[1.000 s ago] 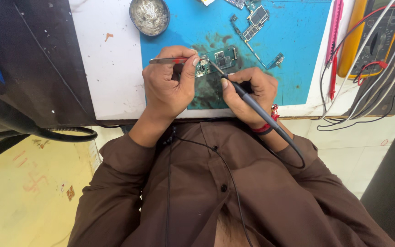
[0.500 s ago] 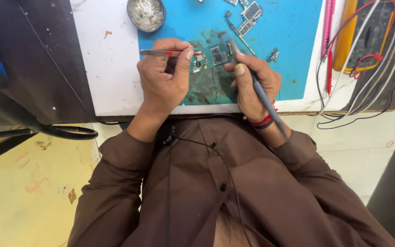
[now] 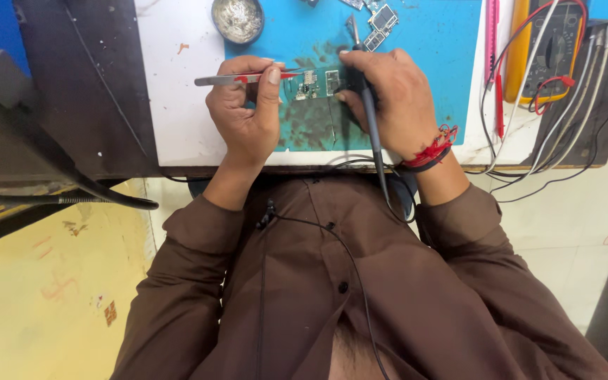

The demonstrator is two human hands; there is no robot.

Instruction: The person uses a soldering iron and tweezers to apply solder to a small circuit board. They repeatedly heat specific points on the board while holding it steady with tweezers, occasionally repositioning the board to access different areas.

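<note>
Two hands work over one small board [image 3: 316,82] on the blue mat [image 3: 431,63]: the left hand [image 3: 248,112] has its grip closed on tweezers [image 3: 237,79], the right hand [image 3: 395,95] on a soldering iron [image 3: 369,116]. The board lies between both grips, still under work. More boards [image 3: 380,21] lie beyond the right grip; a yellow meter [image 3: 550,49] stands to its right. No labels are legible.

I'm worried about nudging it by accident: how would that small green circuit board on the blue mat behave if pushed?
The circuit board looks thin, flat and small, so it is probably light and would slide rather than roll or tip. It seems stiff but likely fragile, given its tiny parts. The tweezers in the left hand appear to steady it on the blue mat.
</note>
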